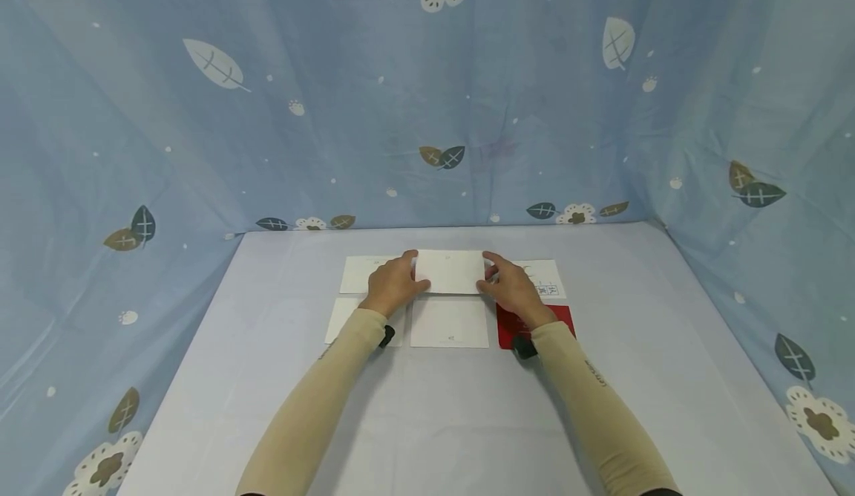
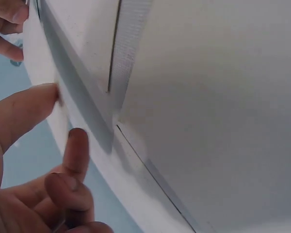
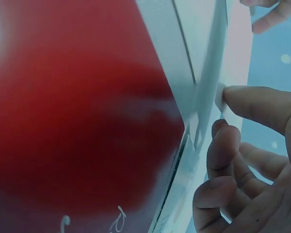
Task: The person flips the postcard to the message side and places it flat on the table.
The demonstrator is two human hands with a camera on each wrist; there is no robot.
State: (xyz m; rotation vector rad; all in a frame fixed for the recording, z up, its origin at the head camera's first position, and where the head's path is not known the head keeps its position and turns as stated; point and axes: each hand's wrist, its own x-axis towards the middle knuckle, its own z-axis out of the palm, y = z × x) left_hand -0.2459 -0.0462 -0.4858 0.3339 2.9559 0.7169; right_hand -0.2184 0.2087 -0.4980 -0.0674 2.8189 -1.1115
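Both hands hold a blank-looking white card (image 1: 449, 273) with a tiny mark near its top edge. My left hand (image 1: 392, 285) pinches its left end, thumb in front. At the opposite end, my right hand (image 1: 514, 289) grips it between thumb and fingers. In the wrist views this card is steeply tilted, nearly edge-on. Just below it lies another white card (image 1: 450, 323). Beneath my right wrist is a glossy red card (image 1: 566, 318), partly covered. My left forearm partly hides a lower left white card (image 1: 342, 316).
An upper left white card (image 1: 359, 273) lies behind my left hand. At the upper right, a white card with printed boxes (image 1: 549, 277) sits above the red one. The pale tabletop (image 1: 427, 414) meets a blue leaf-patterned curtain (image 1: 347, 125) at the back and sides.
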